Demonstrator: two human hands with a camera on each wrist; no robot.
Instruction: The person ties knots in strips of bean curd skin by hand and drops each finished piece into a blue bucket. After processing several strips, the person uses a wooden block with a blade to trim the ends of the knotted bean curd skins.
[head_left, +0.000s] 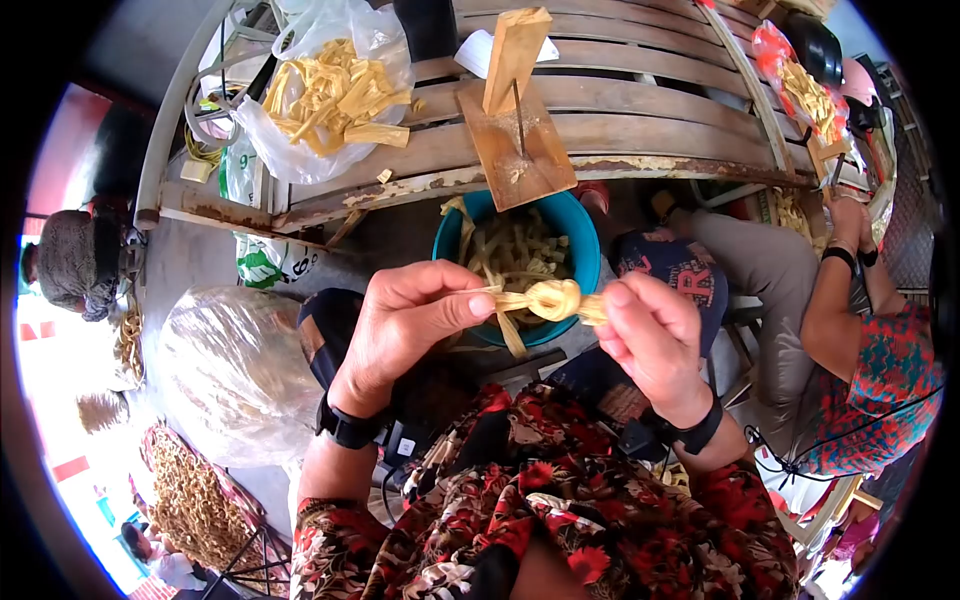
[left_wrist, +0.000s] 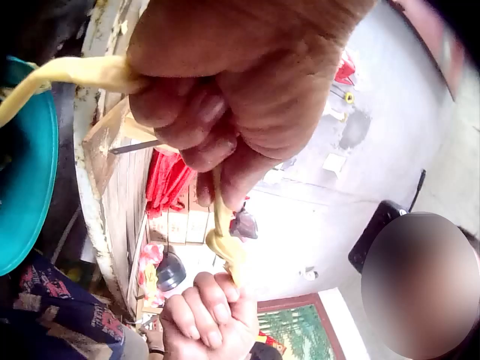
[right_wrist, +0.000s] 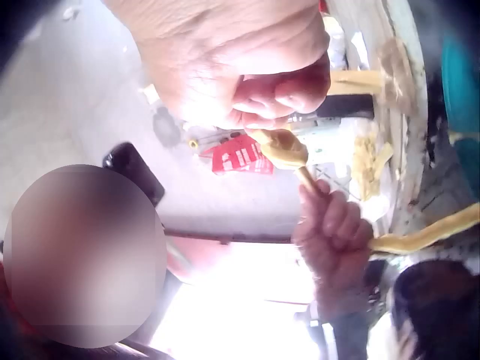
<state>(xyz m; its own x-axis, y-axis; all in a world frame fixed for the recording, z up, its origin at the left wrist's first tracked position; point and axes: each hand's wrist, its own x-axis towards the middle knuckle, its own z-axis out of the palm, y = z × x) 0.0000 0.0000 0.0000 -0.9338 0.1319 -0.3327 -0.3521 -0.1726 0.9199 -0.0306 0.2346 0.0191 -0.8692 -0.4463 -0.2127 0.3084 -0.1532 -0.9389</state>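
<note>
though apart, left hand [head_left: 408, 318] and right hand [head_left: 655, 343] roughly level, both with pinch grips on one knotted strip [head_left: 553, 299]

Near, the left hand [left_wrist: 232, 82] grips a yellow strip [left_wrist: 90, 73], one end trailing left toward a teal tub [left_wrist: 28, 191]. Farther off, the right hand [left_wrist: 204, 316] pinches it beyond a knot [left_wrist: 223, 243]; a bench [left_wrist: 122, 214] stands right of the tub.

knotted strip [head_left: 555, 300] partly hidden by right hand [head_left: 660, 345], bucket [left_wrist: 30, 214] cut off in wrist views
</note>
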